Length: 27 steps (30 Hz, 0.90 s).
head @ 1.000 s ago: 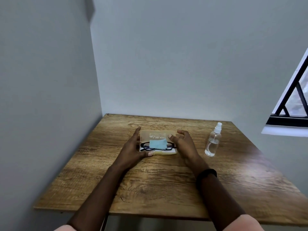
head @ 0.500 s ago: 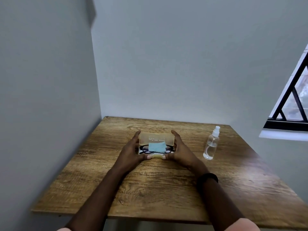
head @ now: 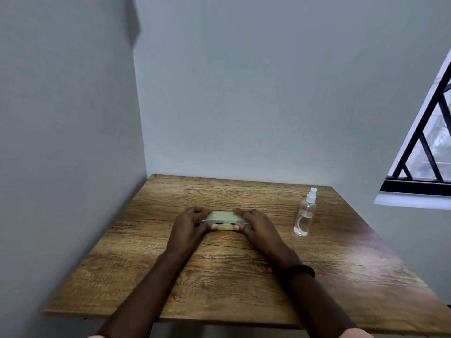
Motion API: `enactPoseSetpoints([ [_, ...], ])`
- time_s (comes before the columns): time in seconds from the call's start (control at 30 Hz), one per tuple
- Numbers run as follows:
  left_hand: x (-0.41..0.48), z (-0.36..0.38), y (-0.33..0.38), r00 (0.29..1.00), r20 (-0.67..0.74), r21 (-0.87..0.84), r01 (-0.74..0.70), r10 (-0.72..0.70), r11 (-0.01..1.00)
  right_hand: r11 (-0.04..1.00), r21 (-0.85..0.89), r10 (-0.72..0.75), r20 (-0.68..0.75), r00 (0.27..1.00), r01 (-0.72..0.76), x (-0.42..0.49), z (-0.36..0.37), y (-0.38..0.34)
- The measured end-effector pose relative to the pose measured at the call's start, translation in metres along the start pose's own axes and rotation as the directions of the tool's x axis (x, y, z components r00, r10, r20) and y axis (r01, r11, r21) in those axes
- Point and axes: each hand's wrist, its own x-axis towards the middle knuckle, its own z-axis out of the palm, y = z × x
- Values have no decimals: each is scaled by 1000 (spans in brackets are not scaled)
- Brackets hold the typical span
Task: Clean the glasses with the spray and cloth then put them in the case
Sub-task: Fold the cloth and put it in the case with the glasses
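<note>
With the left hand (head: 189, 224) and right hand (head: 256, 225) each curled round an end of the case (head: 223, 217) mid-table (head: 244, 276), thumbs on its front edge, the glasses are out of sight, presumably inside, so a stray arm or cloth fold may jam the lid.

Both forearms stretched forward, converging. At their ends, left hand (head: 189, 224) and right hand (head: 256, 225) grip opposite ends of pale yellow-green flat glasses case (head: 223, 217): fingers curled over top, thumbs against front edge. Black wristband (head: 296, 270) on right wrist.
</note>
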Motion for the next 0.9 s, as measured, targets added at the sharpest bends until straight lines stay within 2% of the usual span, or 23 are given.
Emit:
enactPoseSetpoints([
  [0.27,-2,2,1,994,1,134,-109,110,985,988,-150,-38,-24,999,34,-4,-3,-8],
  [0.5,0,3,0,982,89,436,-189,167,880,938,-340,-75,-30,997,61,-8,-1,-11],
  [0.67,-3,3,1,985,78,426,-174,156,888,935,-352,-48,-26,999,35,-15,0,-18],
  [0.73,-4,3,1,985,73,422,-171,154,890,942,-333,-91,-113,989,49,-22,-5,-28],
  [0.77,-4,2,2,985,71,413,-170,155,895,940,-334,-149,-226,963,67,-26,-11,-34],
  [0.8,-4,2,2,985,66,397,-171,157,902,936,-345,-209,-370,905,75,-30,-18,-40],
  [0.83,-5,2,2,985,62,379,-171,160,909,936,-347,-247,-516,820,63,-33,-24,-44],
  [0.9,-5,2,3,986,51,342,-168,161,925,957,-288,-239,-762,602,15,-39,-38,-42],
])
